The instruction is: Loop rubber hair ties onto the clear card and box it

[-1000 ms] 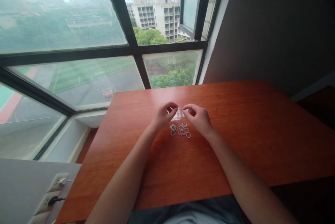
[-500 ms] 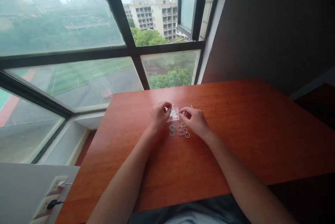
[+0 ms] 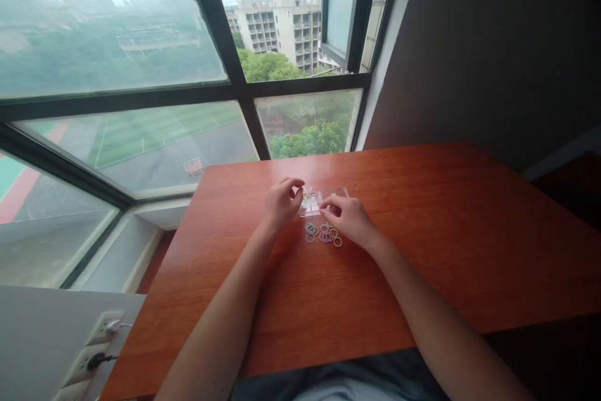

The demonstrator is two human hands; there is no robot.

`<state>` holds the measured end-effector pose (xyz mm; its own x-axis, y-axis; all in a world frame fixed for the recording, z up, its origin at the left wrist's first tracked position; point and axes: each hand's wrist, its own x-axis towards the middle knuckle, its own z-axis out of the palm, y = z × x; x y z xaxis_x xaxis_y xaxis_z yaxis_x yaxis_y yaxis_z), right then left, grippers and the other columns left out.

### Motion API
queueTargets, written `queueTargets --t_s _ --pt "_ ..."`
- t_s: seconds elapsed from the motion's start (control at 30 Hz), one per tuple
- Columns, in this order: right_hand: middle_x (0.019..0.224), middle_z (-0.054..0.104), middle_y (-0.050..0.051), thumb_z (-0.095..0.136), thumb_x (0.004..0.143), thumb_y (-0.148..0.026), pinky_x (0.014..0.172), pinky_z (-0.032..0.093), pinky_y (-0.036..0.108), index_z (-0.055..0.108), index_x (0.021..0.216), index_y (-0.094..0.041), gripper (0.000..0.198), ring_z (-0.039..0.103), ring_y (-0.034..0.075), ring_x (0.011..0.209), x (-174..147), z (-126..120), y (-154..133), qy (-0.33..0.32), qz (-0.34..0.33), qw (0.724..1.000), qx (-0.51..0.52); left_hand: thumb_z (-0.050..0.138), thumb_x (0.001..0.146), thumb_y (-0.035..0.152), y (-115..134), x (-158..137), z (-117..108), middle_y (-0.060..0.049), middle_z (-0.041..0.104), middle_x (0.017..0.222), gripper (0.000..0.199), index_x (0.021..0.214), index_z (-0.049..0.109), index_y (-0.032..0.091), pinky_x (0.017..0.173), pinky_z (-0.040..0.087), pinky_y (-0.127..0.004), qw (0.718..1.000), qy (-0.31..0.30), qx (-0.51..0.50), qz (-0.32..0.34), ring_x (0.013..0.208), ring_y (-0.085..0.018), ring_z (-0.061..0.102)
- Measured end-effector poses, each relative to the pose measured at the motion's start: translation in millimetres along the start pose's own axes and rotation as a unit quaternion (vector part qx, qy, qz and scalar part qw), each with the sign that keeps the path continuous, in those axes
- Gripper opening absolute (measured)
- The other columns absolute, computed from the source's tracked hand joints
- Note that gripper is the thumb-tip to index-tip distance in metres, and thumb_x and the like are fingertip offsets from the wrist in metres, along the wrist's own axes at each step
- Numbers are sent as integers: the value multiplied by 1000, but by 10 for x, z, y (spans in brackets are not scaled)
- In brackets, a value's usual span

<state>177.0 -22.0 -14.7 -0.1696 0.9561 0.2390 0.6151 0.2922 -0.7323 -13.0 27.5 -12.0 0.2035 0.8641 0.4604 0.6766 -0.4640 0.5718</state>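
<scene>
A small clear plastic box [image 3: 310, 213] lies on the table, with a few rings [image 3: 307, 194] visible inside it. My left hand [image 3: 283, 202] is at the box's left side, thumb and forefinger curved and a little apart, with nothing visible between them. On the other side, the thumb and forefinger of my right hand [image 3: 348, 216] pinch at the box's right front edge; the exact contact is small. Several loose pale green rings [image 3: 311, 229] and pink rings [image 3: 325, 237] lie on the tabletop in front of the box, between my wrists.
A clear lid-like panel [image 3: 342, 192] extends to the right behind my right hand. The reddish-brown wooden table [image 3: 422, 282] reaches to the windows [image 3: 300, 85] at the back. A wall socket with plugs [image 3: 96, 360] is at the lower left.
My left hand has drawn slightly left from the box, its fingertips parting from a small thing they held over it. More rings show in the box. My right hand has barely moved.
</scene>
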Motion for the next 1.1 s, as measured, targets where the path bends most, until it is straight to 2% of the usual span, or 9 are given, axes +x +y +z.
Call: queueTargets --t_s 0.27,0.67,0.77,0.93,1.1 --pt "64 64 -2 58 78 -21 58 35 22 69 80 -22 11 55 11 60 -15 -17 96 -90 2 994 -54 56 80 14 7 5 -14 -1 68 85 13 86 66 20 63 45 -23 1000 1 1 2 62 -11 56" --pt "64 66 -2 60 77 -23 55 33 22 71 75 -22 11 57 12 60 -49 -272 138 -195 20 976 -95 56 81 15 -19 -12 1 -1 67 84 13 87 66 20 64 45 -23 1000 -5 0 1 63 -11 57" --pt "64 65 -1 60 77 -23 55 33 22 71 76 -22 11 56 12 60 -48 -263 132 -200 15 974 -103 56 81 15 -19 -12 4 -1 67 83 13 87 66 20 64 45 -23 1000 -5 1 -1 64 -11 58" --pt "69 66 -2 60 78 -24 59 33 22 70 90 -24 16 56 12 63 -52 -147 110 -154 -2 981 -116 56 81 16 -37 -13 22 -1 67 83 12 87 66 21 64 45 -23 1000 -4 5 1 63 -11 57" --pt "74 67 -2 57 79 -22 59 32 21 68 86 -24 14 57 11 67 -76 -68 82 -184 -8 973 -140 56 81 16 -30 -15 32 -1 67 82 13 86 66 20 63 45 -23 1000 -5 1 3 63 -11 56"
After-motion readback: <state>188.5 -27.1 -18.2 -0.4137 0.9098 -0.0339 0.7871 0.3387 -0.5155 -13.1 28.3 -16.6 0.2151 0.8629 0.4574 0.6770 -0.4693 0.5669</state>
